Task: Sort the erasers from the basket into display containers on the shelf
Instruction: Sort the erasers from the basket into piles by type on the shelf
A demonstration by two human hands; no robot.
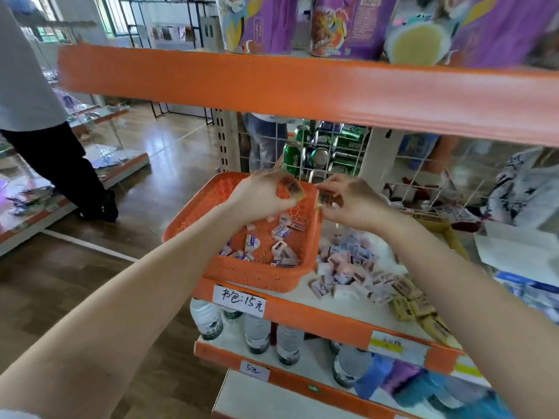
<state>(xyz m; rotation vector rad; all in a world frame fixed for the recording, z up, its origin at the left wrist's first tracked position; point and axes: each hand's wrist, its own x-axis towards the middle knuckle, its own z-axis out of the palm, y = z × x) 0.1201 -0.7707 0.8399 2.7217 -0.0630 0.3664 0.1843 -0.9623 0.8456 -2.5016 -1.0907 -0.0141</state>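
Both hands hover above the orange basket, which sits at the left end of the shelf with loose wrapped erasers scattered over its floor. The left hand has its fingers curled round a small brownish bunch of erasers, and just beside it the right hand pinches a small eraser between thumb and fingertips, blurred so its details are unclear. A heap of pink and white erasers lies on the shelf board right of the basket, yellow boxes beyond it, and water bottles stand on the tier below.
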